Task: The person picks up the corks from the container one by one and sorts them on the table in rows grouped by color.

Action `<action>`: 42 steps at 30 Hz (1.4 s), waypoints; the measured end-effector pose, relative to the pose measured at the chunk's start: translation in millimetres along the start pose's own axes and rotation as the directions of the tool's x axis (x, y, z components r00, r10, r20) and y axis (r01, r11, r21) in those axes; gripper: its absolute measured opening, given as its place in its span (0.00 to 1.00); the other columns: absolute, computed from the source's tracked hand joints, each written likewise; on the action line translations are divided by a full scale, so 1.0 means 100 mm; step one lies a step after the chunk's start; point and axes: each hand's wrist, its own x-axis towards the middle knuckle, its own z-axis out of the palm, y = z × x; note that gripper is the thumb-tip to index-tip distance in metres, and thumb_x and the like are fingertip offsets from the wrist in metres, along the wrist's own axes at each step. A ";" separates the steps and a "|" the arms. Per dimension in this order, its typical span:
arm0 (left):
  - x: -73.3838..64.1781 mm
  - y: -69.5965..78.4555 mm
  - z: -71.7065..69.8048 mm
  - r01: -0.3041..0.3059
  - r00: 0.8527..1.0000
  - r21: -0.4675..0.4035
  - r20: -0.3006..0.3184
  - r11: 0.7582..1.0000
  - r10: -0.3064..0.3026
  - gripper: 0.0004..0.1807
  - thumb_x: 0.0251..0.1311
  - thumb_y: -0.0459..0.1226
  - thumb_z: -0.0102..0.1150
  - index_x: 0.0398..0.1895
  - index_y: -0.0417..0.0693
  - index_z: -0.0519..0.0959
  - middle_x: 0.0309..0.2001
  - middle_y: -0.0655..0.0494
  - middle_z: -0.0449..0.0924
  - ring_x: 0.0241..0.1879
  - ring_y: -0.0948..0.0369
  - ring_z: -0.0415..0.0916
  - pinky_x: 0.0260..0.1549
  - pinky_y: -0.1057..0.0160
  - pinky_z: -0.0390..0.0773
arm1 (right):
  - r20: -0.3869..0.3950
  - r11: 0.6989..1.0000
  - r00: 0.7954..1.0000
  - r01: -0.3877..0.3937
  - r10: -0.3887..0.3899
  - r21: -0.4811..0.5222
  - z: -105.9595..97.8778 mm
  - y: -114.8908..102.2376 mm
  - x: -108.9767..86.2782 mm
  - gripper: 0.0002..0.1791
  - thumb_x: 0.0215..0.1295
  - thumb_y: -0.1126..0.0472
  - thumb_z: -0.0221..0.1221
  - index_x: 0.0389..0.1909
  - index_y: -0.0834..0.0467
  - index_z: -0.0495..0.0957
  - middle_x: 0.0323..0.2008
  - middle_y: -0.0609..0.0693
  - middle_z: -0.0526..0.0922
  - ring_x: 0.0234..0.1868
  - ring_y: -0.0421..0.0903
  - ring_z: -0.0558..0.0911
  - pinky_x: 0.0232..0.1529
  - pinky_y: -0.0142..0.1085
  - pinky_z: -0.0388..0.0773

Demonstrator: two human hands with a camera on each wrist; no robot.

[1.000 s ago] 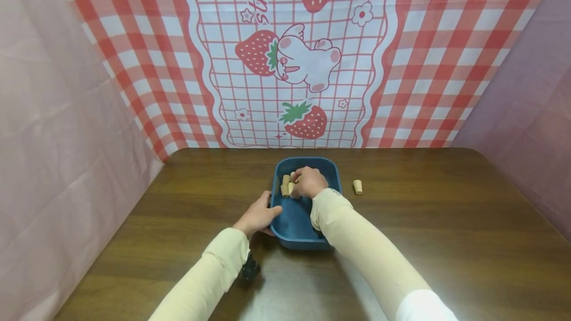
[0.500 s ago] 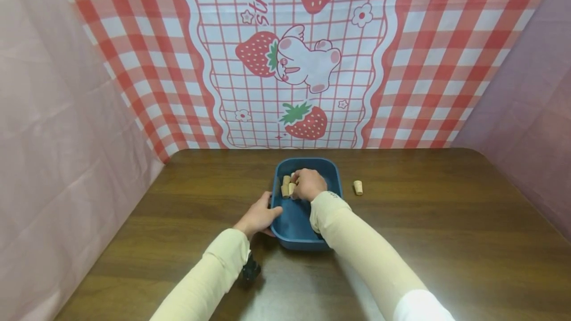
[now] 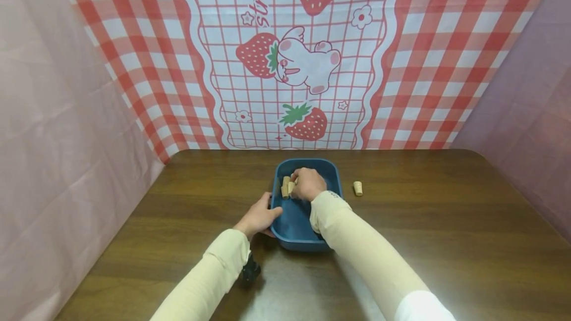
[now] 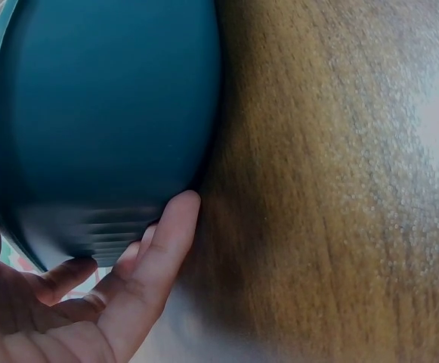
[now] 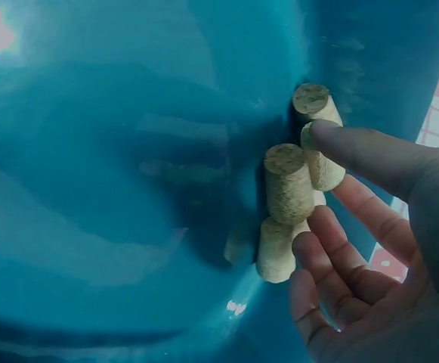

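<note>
On the wooden table stands a blue plastic bin point(image 3: 296, 224). My left hand point(image 3: 258, 216) grips its left side, thumb at the rim; in the left wrist view the fingers point(image 4: 170, 234) lie along the outer wall. Inside the bin, my right hand point(image 3: 309, 184) reaches down to a cluster of tapered cork stoppers. Its thumb and forefinger pinch one cork stopper point(image 5: 326, 168). Another cork point(image 5: 289, 185) stands right beside it, with a lower cork point(image 5: 276, 253) and an upper cork point(image 5: 315, 100) close by. In the head view the right hand hides part of the cluster.
A single cork stopper point(image 3: 358, 188) stands on the table point(image 3: 424, 222) to the right of the bin. Behind the table hangs a red-and-white checked cloth point(image 3: 428, 63) with strawberries. Pinkish cloth point(image 3: 76, 137) borders the left side.
A cork at the right fingertips, toward the bin's far end, showed earlier and no longer shows there. The right hand has barely shifted; the left hand and bin stay put.
</note>
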 end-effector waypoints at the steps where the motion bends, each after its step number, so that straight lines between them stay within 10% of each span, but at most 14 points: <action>1: 0.00 0.00 0.00 0.000 1.000 0.001 -0.001 1.000 0.000 0.29 0.73 0.34 0.49 0.74 0.36 0.58 0.58 0.30 0.71 0.45 0.43 0.82 0.29 0.49 0.88 | 0.001 1.000 1.000 0.002 -0.002 0.000 -0.01 0.00 0.00 0.23 0.55 0.63 0.74 0.53 0.56 0.84 0.49 0.55 0.85 0.40 0.50 0.82 0.46 0.46 0.83; 42: 0.00 0.01 0.02 0.013 1.000 -0.003 -0.020 1.000 -0.013 0.29 0.72 0.34 0.50 0.73 0.36 0.59 0.59 0.29 0.71 0.44 0.43 0.82 0.27 0.50 0.88 | 0.026 0.999 0.998 0.050 -0.050 -0.007 -0.63 -0.05 -0.14 0.22 0.62 0.57 0.72 0.56 0.56 0.82 0.52 0.58 0.83 0.46 0.55 0.82 0.48 0.50 0.82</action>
